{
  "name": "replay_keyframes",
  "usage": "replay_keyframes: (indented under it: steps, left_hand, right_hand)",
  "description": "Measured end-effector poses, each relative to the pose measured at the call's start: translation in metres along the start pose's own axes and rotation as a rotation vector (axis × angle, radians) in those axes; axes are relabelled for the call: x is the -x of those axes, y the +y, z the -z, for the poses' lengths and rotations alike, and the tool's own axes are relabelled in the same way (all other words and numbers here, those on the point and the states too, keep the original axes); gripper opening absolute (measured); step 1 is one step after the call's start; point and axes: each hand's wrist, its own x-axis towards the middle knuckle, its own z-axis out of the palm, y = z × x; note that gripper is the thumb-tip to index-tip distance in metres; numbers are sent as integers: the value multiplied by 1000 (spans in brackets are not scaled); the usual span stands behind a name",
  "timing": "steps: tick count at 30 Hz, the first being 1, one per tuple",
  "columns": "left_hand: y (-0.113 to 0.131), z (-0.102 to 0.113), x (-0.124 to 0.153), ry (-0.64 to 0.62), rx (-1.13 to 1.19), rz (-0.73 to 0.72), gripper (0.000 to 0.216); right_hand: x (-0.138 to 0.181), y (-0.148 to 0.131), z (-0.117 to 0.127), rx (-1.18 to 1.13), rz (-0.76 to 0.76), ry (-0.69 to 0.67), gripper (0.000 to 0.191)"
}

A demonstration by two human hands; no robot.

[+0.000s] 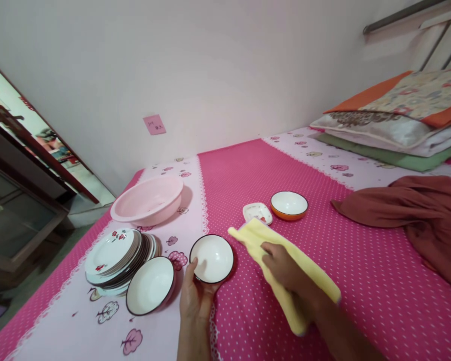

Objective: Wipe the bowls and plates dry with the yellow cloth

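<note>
My left hand (197,296) grips a white bowl with a dark rim (212,258), thumb over the near left edge and the other fingers beneath. Bunched in my right hand (281,263) is a yellow cloth (259,238), whose far end reaches close to a small white dish (256,212). Behind it to the right sits an orange bowl with a white inside (288,204). Left of my left hand, another dark-rimmed white bowl (150,286) leans tilted by a stack of plates (110,250); the top plate has red flowers.
A pink basin (148,200) stands behind the plates. Everything lies on a pink dotted bedspread (233,170). At the right are a crumpled brown cloth (417,215) and piled pillows (398,125). A white wall (248,70) closes off the back, and a doorway is at the left.
</note>
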Motion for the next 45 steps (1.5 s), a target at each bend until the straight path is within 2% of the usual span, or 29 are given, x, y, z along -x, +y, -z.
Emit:
replay_keyframes:
  steps: [5,9,13,15,18,21,25,30,33,39,42,45]
  left_hand:
    - [-6,-1,-1,-23,-70,-22,30]
    - [-14,1,-3,-84,-143,-63,33]
    - [-23,0,0,-228,-159,-95,42]
    - [-27,-2,4,-302,-155,-104,46]
    - [-32,-6,8,-395,-181,-111,52]
    - [-35,-8,11,-461,-223,-118,51]
    - [-36,-9,13,-487,-282,-163,52]
    - [-39,-12,15,-489,-242,-156,55]
    - [-41,-12,16,-441,-248,-173,58]
    - [-39,-8,16,-415,-396,-261,56]
    - [-40,-7,13,-427,-416,-258,55]
    - [-42,-9,10,-421,-401,-230,53]
  right_hand:
    - [7,8,38,-353,-31,48,37]
    - [26,-11,44,-485,-64,13,42]
    - [32,-42,31,-617,-37,-59,30]
    - [28,-50,18,-683,-29,-142,25]
    - [20,-48,-5,-756,-55,-318,26]
    - [19,-44,-23,-791,-47,-347,27]
    - [25,-51,-30,-702,32,-305,24]
    - [30,-57,-37,-487,232,-156,17]
    - [31,-52,-48,-412,235,-178,16]
    - [30,-43,-68,-513,188,-239,11]
    - [31,-43,-67,-339,302,-174,14]
    - [34,-46,-61,-64,489,-72,29]
